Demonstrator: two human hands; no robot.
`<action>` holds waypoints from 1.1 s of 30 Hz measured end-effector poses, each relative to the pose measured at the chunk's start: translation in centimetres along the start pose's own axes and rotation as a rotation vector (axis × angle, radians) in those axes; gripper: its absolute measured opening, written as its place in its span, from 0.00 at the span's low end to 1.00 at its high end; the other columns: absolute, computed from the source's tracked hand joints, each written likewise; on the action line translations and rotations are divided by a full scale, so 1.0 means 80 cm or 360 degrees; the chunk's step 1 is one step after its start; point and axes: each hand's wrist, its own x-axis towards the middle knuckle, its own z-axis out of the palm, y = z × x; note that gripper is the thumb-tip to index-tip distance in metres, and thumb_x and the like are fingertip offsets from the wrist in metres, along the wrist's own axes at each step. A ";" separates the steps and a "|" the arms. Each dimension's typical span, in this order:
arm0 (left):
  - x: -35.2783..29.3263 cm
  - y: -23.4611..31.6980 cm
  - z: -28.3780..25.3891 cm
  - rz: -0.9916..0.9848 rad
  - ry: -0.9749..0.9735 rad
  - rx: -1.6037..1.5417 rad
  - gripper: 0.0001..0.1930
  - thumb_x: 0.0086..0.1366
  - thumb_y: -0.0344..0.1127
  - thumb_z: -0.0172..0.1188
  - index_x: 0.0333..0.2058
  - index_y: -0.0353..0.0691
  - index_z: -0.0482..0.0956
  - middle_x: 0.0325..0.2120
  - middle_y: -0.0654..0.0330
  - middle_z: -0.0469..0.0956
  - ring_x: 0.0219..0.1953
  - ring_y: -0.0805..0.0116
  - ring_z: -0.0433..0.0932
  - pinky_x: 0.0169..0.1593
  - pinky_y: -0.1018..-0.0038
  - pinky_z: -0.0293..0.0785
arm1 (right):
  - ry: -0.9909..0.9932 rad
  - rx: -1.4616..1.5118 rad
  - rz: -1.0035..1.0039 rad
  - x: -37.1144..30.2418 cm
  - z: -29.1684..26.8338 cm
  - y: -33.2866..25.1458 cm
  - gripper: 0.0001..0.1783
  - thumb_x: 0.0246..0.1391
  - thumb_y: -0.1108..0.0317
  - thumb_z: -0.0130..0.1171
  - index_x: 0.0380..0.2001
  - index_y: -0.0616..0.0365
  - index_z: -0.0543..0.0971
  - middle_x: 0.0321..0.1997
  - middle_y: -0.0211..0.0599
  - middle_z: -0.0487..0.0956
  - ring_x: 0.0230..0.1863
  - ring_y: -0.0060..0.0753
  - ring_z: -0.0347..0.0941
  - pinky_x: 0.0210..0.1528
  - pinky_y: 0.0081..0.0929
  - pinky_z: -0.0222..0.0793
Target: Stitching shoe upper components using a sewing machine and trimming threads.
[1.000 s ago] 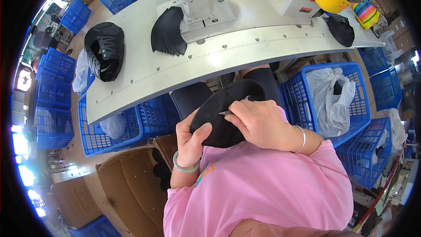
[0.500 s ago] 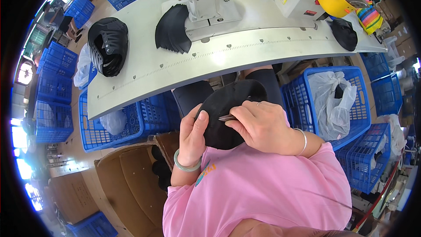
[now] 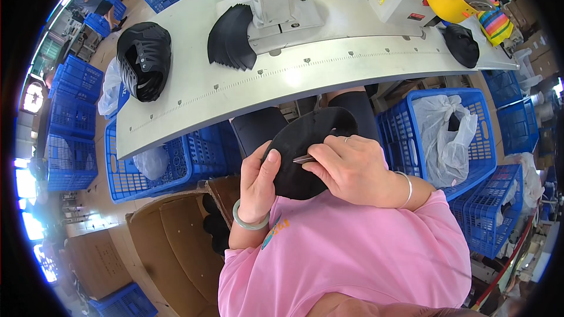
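A curved black fabric shoe piece (image 3: pixel 311 129) is held up in front of my pink shirt, just below the table edge. My left hand (image 3: pixel 258 182) grips its left side, thumb on the near face and the other fingers partly hidden behind. My right hand (image 3: pixel 346 167) is closed round small metal thread snips (image 3: pixel 303 159), whose pointed tips rest at the middle of the black piece. The snips' handle end is hidden inside my fingers.
On the white table (image 3: pixel 194 123) are a black shoe upper (image 3: pixel 144 61), a fanned stack of black pieces (image 3: pixel 231 38) and a sewing machine (image 3: pixel 273 3). Blue baskets (image 3: pixel 452 188) flank my legs. An opened cardboard box (image 3: pixel 170 246) stands at my left.
The black piece has shifted slightly in my hands, while both hands keep nearly the same place. A person in the far left background has come further into view.
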 end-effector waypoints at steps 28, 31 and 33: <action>0.001 -0.002 0.002 -0.0101 -0.0056 -0.0223 0.16 0.71 0.36 0.48 0.44 0.27 0.76 0.34 0.62 0.79 0.34 0.80 0.73 0.38 0.83 0.69 | 0.0067 0.0123 0.0052 -0.006 -0.004 0.005 0.10 0.49 0.64 0.65 0.27 0.54 0.75 0.18 0.30 0.68 0.16 0.33 0.67 0.18 0.29 0.61; 0.001 -0.004 0.001 -0.0106 -0.0080 -0.0318 0.16 0.71 0.36 0.49 0.46 0.26 0.75 0.36 0.60 0.80 0.36 0.78 0.76 0.40 0.83 0.71 | 0.0074 0.0060 0.0074 -0.007 -0.006 0.007 0.09 0.49 0.64 0.65 0.28 0.54 0.76 0.18 0.30 0.68 0.15 0.33 0.66 0.18 0.28 0.61; 0.001 -0.004 0.001 -0.0096 -0.0078 -0.0342 0.16 0.71 0.35 0.48 0.46 0.26 0.75 0.36 0.59 0.80 0.36 0.77 0.76 0.41 0.83 0.71 | 0.0067 0.0055 0.0052 -0.007 -0.007 0.005 0.10 0.48 0.64 0.66 0.28 0.54 0.75 0.18 0.30 0.67 0.15 0.32 0.66 0.19 0.27 0.61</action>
